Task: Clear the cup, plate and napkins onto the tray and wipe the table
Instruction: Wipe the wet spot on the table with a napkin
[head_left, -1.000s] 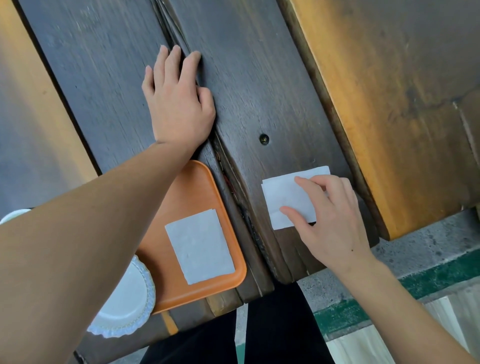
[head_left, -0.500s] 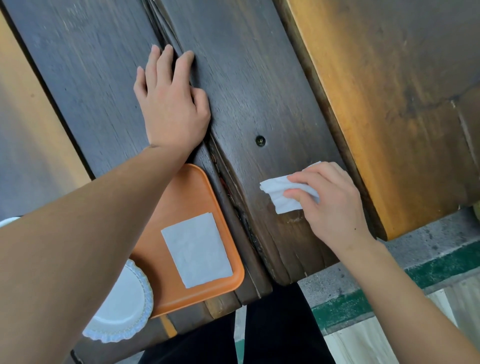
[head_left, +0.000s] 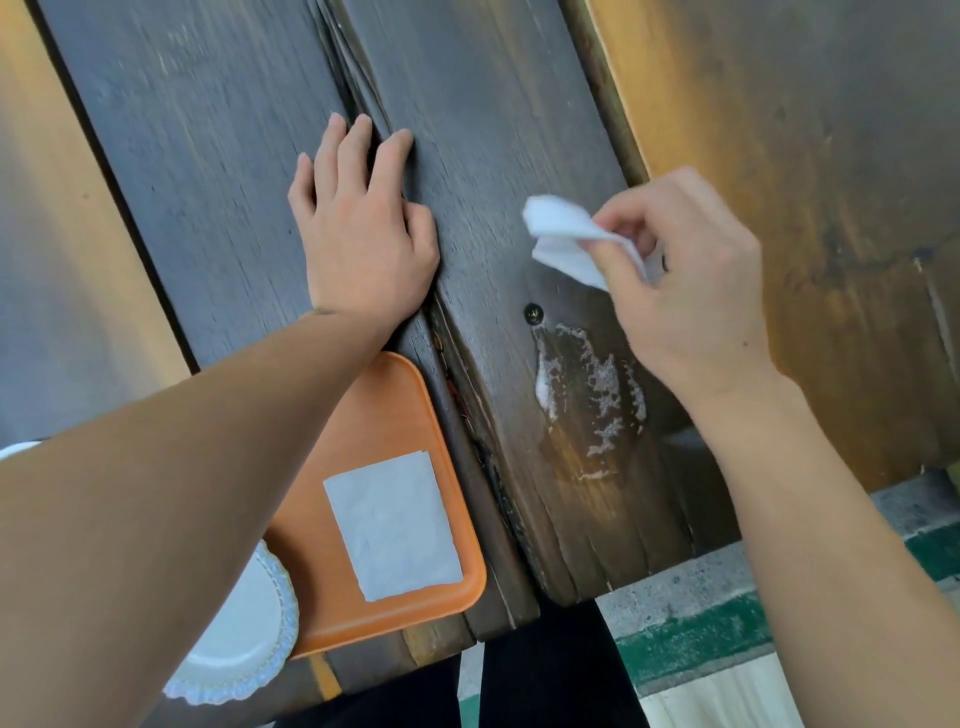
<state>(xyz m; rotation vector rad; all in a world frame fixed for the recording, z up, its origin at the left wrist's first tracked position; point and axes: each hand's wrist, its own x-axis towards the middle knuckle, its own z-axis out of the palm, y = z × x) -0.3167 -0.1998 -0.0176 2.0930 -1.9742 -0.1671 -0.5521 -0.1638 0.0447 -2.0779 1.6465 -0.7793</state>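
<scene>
R hand (head_left: 685, 291) is pinching crumpled white paper napkin (head_left: 563, 239) above dark wooden plank table (head_left: 493, 130), near wet patch (head_left: 592, 395); L hand (head_left: 363, 234) is lying flat, fingers straight, beside orange plastic tray (head_left: 395, 405).

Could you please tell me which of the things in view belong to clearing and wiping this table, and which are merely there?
Part of the job:
- crumpled napkin, pinched in the right hand
- flat napkin on the orange tray
- white plate on the tray
- wet patch on the table
- left hand, flat on the table

Merely there:
- screw in the plank
- green-striped floor
</scene>
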